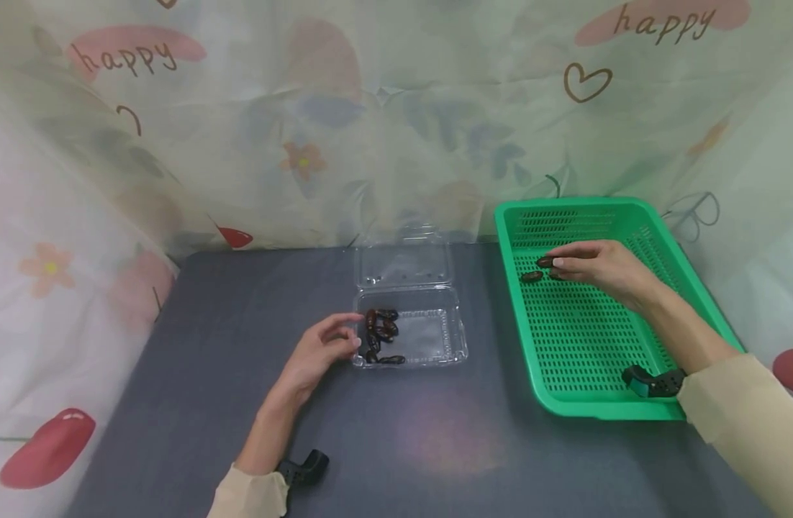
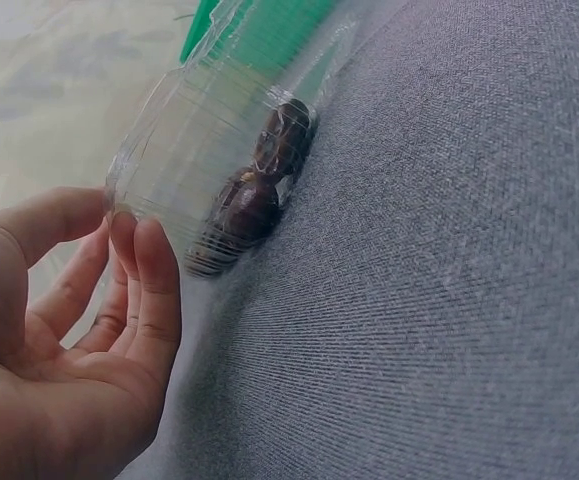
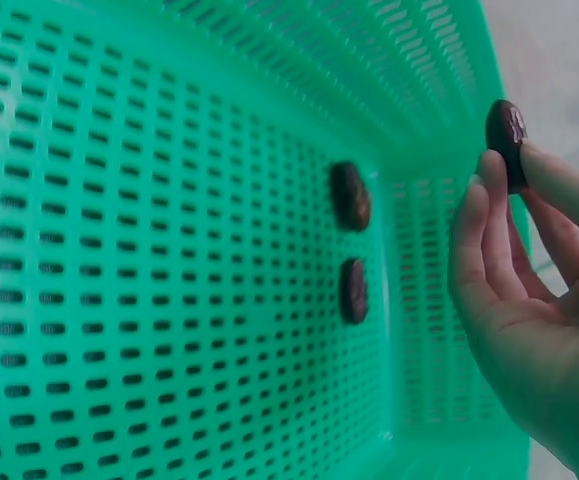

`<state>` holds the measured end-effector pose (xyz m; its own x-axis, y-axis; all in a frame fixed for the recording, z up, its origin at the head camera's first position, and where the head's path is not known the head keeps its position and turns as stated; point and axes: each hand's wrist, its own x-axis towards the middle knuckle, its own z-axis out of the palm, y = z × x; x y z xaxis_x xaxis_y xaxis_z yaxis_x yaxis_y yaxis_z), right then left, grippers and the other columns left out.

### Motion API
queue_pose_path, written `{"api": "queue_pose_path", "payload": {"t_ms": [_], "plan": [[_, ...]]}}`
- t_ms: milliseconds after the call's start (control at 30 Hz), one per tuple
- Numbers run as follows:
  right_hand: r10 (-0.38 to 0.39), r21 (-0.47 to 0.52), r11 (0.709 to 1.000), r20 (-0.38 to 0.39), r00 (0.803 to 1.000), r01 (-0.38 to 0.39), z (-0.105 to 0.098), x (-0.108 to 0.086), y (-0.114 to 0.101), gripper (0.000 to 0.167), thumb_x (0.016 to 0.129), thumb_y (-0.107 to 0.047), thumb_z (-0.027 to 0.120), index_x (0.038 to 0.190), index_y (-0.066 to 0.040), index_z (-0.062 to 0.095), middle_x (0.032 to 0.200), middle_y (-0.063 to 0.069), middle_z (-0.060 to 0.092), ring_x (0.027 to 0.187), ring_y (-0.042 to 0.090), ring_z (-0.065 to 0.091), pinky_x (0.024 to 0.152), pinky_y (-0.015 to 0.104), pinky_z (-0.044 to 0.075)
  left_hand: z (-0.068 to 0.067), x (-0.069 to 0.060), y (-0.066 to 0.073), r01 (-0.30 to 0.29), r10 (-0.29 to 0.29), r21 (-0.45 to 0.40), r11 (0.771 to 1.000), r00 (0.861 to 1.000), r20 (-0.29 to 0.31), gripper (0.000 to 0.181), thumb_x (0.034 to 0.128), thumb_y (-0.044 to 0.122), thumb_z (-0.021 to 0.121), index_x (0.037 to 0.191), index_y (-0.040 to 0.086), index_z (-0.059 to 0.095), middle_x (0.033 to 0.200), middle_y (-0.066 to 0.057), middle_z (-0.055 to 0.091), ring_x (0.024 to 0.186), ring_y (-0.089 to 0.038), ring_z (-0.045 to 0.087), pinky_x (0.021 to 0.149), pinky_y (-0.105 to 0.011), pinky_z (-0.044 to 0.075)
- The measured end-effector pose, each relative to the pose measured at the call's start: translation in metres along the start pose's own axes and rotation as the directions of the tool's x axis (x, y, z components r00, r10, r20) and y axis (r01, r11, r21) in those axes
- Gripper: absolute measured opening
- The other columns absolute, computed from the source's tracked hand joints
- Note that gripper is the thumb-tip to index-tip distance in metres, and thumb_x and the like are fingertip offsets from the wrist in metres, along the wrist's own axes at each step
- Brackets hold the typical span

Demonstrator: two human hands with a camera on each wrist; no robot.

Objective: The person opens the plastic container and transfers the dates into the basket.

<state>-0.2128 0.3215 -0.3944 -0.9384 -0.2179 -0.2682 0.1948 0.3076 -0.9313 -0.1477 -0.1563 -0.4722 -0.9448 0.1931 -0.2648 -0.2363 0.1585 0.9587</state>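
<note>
My left hand [image 1: 319, 349] is at the left rim of an open clear plastic clamshell box [image 1: 461, 345], its thumb and curled fingers gripping the edge in the left wrist view. Several glossy dark-brown dates [image 1: 382, 327] lie along the box's left side. Over the green basket [image 1: 535, 374], my right hand [image 1: 604, 270] pinches one date [image 3: 506, 140] between thumb and fingertips. Below it, two other dates [image 3: 350, 197] lie apart on the basket floor; in the head view the hand partly covers one of them.
The box's hinged lid [image 1: 403, 262] leans back toward a printed cloth backdrop [image 1: 383, 144]. Box and basket stand on a dark grey tabletop [image 1: 241, 324], the basket at the right. A black wrist device [image 1: 306, 467] sits on each forearm.
</note>
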Motion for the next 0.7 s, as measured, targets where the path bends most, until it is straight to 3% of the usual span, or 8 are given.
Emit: {"api": "queue_pose_path", "payload": {"t_ms": [233,467,700], "plan": [[0.028,0.036,0.999,0.000,1.000,-0.028,-0.013,0.007,0.018,0.056,0.098,-0.021,0.064,0.142,0.009,0.046,0.114,-0.007,0.068,0.109,0.009,0.066,0.097,0.033,0.049,0.001,0.002,-0.001,0.011,-0.011,0.001,1.000,1.000,-0.008,0.042,0.0908,0.006,0.070,0.131,0.011,0.060,0.095,-0.009,0.061,0.087,-0.023,0.061,0.082,-0.035,0.050],[0.047,0.025,0.999,-0.058,0.997,-0.046,-0.030,0.011,0.035,0.057,0.096,-0.021,0.067,0.141,0.008,0.047,0.110,-0.010,0.066,0.105,0.007,0.067,0.098,0.037,0.049,0.000,0.001,0.000,0.010,-0.010,-0.012,1.000,1.000,0.000,0.042,0.0908,0.008,0.071,0.131,0.011,0.060,0.095,-0.009,0.061,0.087,-0.023,0.061,0.083,-0.035,0.050],[0.071,-0.013,0.997,-0.007,0.997,-0.071,-0.037,0.013,0.044,0.055,0.099,-0.016,0.062,0.140,0.014,0.042,0.108,-0.006,0.067,0.100,0.006,0.067,0.094,0.035,0.051,0.001,0.001,-0.001,0.003,-0.003,-0.004,1.000,1.000,-0.004,0.042,0.0904,0.009,0.071,0.131,0.011,0.060,0.094,-0.009,0.061,0.087,-0.023,0.061,0.083,-0.035,0.051]]}}
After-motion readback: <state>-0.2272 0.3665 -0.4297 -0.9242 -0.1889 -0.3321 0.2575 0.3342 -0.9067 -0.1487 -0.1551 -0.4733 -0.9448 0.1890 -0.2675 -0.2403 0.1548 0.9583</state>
